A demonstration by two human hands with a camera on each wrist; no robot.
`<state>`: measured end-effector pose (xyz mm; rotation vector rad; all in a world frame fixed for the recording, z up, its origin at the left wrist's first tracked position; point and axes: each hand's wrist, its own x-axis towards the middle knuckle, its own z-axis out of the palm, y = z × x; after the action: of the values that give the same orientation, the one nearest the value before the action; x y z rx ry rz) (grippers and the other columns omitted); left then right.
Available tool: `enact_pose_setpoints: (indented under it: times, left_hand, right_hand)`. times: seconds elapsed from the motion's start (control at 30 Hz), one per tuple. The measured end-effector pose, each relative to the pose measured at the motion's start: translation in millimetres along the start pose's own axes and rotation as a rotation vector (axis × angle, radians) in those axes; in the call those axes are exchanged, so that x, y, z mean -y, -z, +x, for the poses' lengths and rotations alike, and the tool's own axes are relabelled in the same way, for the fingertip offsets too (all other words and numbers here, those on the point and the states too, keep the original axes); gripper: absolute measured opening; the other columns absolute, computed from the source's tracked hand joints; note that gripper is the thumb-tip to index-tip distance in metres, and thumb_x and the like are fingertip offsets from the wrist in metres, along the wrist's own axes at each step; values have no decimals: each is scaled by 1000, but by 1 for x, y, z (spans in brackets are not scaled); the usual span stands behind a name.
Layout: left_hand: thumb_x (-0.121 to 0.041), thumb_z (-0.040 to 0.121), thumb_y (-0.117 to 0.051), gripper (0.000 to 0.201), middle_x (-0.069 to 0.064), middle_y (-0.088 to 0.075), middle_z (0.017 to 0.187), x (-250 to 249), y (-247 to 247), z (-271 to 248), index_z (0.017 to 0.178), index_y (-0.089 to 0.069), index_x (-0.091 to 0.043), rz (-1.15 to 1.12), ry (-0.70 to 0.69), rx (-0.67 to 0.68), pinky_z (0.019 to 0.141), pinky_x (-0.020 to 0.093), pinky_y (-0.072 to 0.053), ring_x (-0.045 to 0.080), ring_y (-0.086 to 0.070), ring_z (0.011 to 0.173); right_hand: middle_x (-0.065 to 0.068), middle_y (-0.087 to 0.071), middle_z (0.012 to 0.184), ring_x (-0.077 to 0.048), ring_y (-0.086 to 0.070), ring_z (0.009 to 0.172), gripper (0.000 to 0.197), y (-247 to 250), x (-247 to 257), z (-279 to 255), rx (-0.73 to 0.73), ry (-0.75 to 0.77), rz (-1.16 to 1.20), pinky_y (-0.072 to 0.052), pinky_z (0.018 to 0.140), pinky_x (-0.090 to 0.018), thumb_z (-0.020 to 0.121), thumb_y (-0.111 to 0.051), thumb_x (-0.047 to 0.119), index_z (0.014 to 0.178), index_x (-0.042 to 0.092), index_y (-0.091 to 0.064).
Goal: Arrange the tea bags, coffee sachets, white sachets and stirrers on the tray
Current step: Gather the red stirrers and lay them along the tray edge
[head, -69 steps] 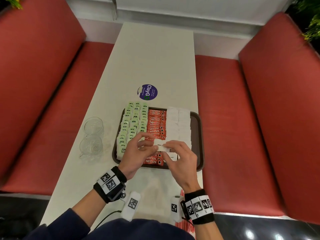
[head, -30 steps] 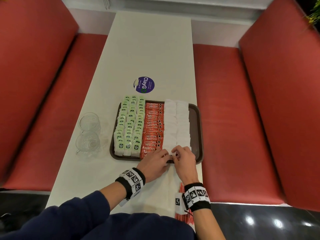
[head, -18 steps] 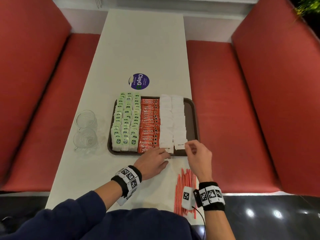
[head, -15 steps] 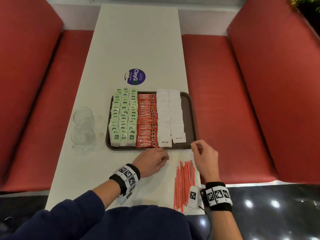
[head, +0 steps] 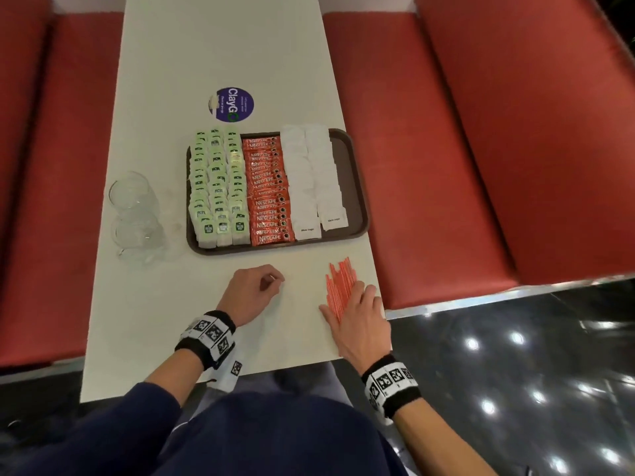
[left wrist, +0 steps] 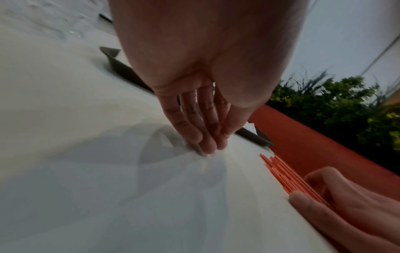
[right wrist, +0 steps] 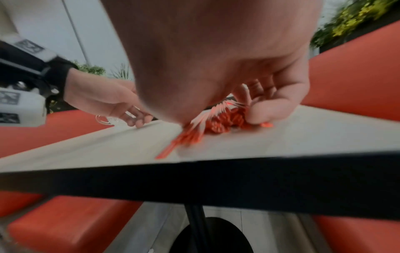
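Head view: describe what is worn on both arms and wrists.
Each wrist carries a black band printed with white squares of black-and-white fiducial markers: left wristband, right wristband. A small white camera box bearing one more marker hangs below the left band. The left arm has a navy sleeve; the right forearm is bare.

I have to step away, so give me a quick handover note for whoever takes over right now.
Left hand: loosely curled, holds nothing, fingertips on the table.
Right hand: closing on the stirrers near the table's right edge.
Done: tea bags, coffee sachets and white sachets lie in rows on the tray.
Left: lift the stirrers onto the tray's bare right strip.
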<state>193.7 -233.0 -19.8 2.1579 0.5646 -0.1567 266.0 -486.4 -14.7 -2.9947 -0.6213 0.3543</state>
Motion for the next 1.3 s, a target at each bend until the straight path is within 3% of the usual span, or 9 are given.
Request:
enact_pose_setpoints:
  times: [0.13,0.27,0.53,0.67,0.77,0.87,0.97,1.1,1.3]
  left_hand:
    - [-14,98,-75,11,-11,-77,75,11,11,-19,98,-79,-24,-57,36,-65,75,17,-54,2,-72,71]
    - [-9,98,-74,14,-5,-79,77,19,20,-33,98,-79,-23,-101,81,-89,69,10,-52,7,-73,68]
    - [-10,100,-73,13,-4,-79,77,17,39,-43,99,-79,-22,-136,97,-129,69,10,-52,8,-73,65]
    - [-10,101,-72,16,-6,-79,76,12,44,-42,99,-79,-24,-169,91,-139,71,16,-57,11,-74,67]
    - [-17,102,-73,8,-4,-79,78,3,46,-41,101,-79,-23,-233,89,-116,76,33,-64,13,-76,70]
    - [-40,104,-70,19,-1,-81,91,-15,48,-39,110,-76,-22,-374,94,-65,88,45,-65,16,-78,83]
    - [-58,103,-58,45,0,-78,120,-39,50,-34,135,-64,-27,-588,90,58,105,45,-59,16,-76,111]
    - [-45,113,-48,42,-7,-67,148,-69,49,-23,153,-50,-34,-1015,101,116,113,38,-51,12,-63,137]
    - [-29,115,-49,39,5,-69,146,-66,50,-11,152,-50,-18,-1210,160,-101,110,39,-53,18,-67,133]
  right_hand:
    - [-12,-53,117,-28,-64,91,64,-10,18,15,-45,84,-62,-54,46,-37,109,-44,65,138,9,-51]
    - [-7,-54,99,-23,-63,65,44,-10,34,33,-108,167,-54,-36,39,-31,111,-50,54,120,12,-58]
    - [-2,-59,88,-22,-62,65,33,-9,52,50,-128,281,-73,-34,42,-32,115,-45,46,107,15,-56]
    - [-1,-59,81,-21,-62,62,34,-7,47,56,-167,328,-91,-35,42,-32,114,-49,46,99,16,-54]
    - [0,-57,79,-20,-59,60,36,3,45,55,-209,339,-92,-30,42,-31,115,-47,47,96,17,-52]
    - [2,-56,79,-21,-56,63,38,23,58,53,-232,353,-32,-31,45,-32,116,-43,50,97,18,-50]
    - [-2,-62,93,-25,-58,79,37,44,89,52,-230,404,113,-38,62,-36,117,-33,45,105,16,-52]
    - [-6,-58,114,-29,-51,101,34,59,140,53,-241,449,132,-41,83,-41,112,-27,29,123,13,-55]
    - [-16,-51,123,-38,-48,108,37,50,170,60,-203,394,122,-44,90,-48,101,-51,30,131,8,-50]
